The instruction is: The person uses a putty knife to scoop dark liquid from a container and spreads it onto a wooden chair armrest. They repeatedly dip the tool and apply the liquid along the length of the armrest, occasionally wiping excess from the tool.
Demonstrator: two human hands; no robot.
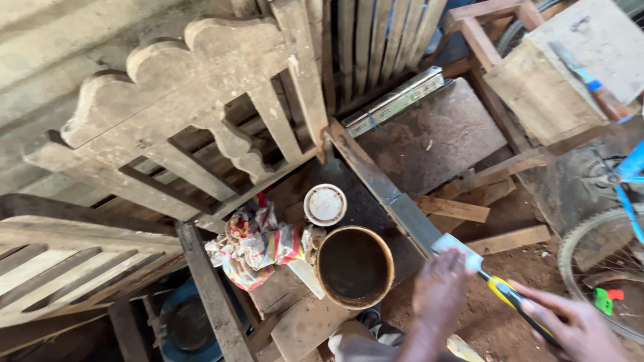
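My right hand (577,328) enters from the lower right corner, fingers wrapped around the yellow-and-black handle (508,293) of a scraper; the grip is closed on the handle, thumb lying along its upper side. The wrist is cut off by the frame edge. The tool's pale metal blade (455,248) points up and to the left and rests against the lower end of a long dark wooden plank (382,194) that runs diagonally toward the stacked furniture.

My left hand (439,288) comes up from the bottom edge, back of the hand facing the camera, fingers extended forward and lying flat on or just over the blade. It grips nothing that I can see; whether the fingertips press the blade or the plank cannot be told, as the hand covers the contact point.

Just left of the hands stands an open round tin (354,267) holding a dark liquid, with its white lid (325,204) lying beside it. A crumpled patterned rag (253,245) sits touching the tin's left side.

Carved wooden bed frames (181,87) lean across the upper left. A bicycle wheel (600,258) is cut off at the right edge. Below the tin, a pale object at the bottom edge is too cropped to identify.
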